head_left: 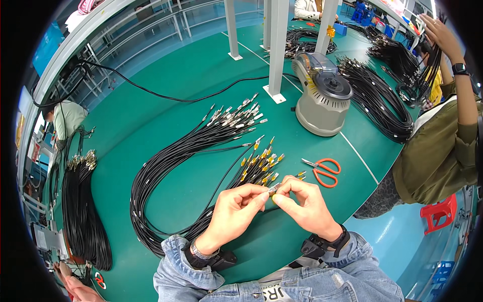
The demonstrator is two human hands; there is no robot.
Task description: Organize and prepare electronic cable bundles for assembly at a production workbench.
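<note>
My left hand [232, 214] and my right hand [308, 205] meet low in the middle, over the green table. Both are closed, thumbs and fingers pinching the metal connector [274, 189] at the end of a black cable. Something small and yellow shows by my right thumb; the fingers hide its shape. Just beyond my hands lies a bundle of black cables [151, 176], bent in a U. One set of its ends [261, 163] carries yellow tags, while the other ends [241, 118] have bare silvery or white connectors.
Right of my hands lie scissors with orange handles [327, 172]. Behind them stands a grey-beige machine [322, 108], next to a white post [276, 55]. More cable bundles lie at left [83, 211] and far right [377, 103]. A co-worker [437, 146] stands at right, near a red stool [438, 214].
</note>
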